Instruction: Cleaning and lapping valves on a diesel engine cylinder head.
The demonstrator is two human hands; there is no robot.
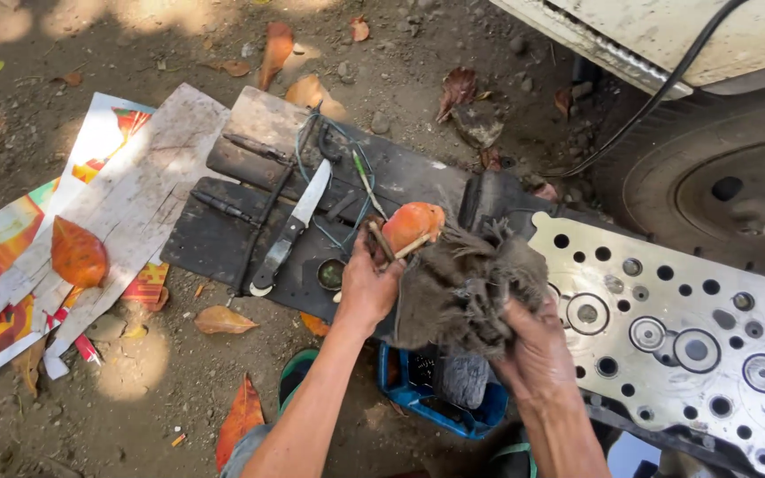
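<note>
The left hand reaches to the near edge of the black rubber mat, its fingers curled and pinching a thin stick-like tool; just beyond the fingertips lies an orange dry leaf on the mat's right end. The right hand grips a frayed grey-brown rag, fingers closed into the cloth; the rag bunches between the two hands, touching the mat's right edge and overlapping the left end of the metal cylinder head, a pale plate full of round holes to the right of the mat. On the mat lie a knife with a dark handle, some thin wires and a small round cap near the left hand's wrist. Left of the mat, flat on the dirt, is a torn printed cardboard sheet, orange, red and green at its edges, white and worn on its upper strips; another orange leaf rests on it. Below the mat, between the forearms, sits a blue plastic tray. A vehicle tyre stands beyond the cylinder head.
</note>
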